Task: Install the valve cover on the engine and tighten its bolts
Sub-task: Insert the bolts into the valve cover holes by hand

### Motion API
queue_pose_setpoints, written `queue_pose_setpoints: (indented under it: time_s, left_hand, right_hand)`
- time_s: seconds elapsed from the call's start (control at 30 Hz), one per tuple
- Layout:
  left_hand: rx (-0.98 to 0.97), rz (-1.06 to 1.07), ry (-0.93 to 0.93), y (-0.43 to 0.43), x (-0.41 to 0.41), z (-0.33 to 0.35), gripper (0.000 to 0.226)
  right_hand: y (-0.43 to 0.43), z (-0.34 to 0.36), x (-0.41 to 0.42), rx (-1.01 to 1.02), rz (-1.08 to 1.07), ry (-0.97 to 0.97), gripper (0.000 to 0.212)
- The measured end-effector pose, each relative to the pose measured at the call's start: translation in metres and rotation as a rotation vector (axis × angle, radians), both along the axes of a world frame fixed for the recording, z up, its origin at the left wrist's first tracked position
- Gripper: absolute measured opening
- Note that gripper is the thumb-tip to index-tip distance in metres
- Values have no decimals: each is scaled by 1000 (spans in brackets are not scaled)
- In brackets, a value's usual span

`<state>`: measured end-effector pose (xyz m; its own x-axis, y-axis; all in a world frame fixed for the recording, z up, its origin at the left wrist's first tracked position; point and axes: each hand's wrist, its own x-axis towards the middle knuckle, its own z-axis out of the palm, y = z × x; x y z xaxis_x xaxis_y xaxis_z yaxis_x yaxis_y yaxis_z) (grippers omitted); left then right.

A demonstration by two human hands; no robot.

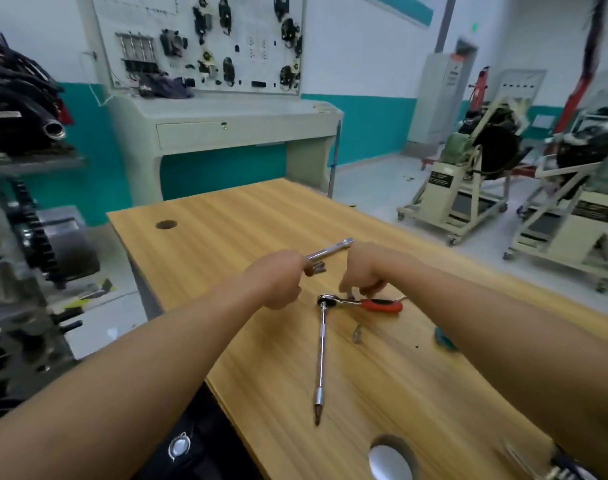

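Above the wooden table [233, 216], my left hand [278, 278] grips a short chrome extension bar [330, 250] that points up and to the right. My right hand [365, 271] is just beside it, fingers pinched on a small metal piece [349, 293] right over the ratchet head; what the piece is I cannot tell. A ratchet with a red handle [375, 304] lies on the table, and a long chrome extension [320, 355] runs from its head toward me. The engine [15, 327] stands blurred at the left edge. No valve cover is in view.
A small bolt [356, 332] and a teal object [444, 339] lie on the table to the right. The table has round cable holes [165, 224] at the far end and at the near end [391, 459]. Engine stands [469, 181] are on the floor to the right.
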<state>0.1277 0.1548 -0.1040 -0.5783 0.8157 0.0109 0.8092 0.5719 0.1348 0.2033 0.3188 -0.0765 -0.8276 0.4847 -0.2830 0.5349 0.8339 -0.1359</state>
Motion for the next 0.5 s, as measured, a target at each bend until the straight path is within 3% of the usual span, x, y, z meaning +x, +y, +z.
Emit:
queue_pose_setpoints:
  time_s: [0.1,0.27,0.5]
  left_hand:
    - [1,-15,39,39,-10,-11,50]
    - [-94,-17,67,74,-26,-24,49]
    - [-185,-76,83,92,-42,-25,25]
  right_hand:
    - [0,-11,-10,71,80,-66,18]
    - [5,-31,-18,216,195,-57,28]
    - [11,-33,-26,10,164,-24,6]
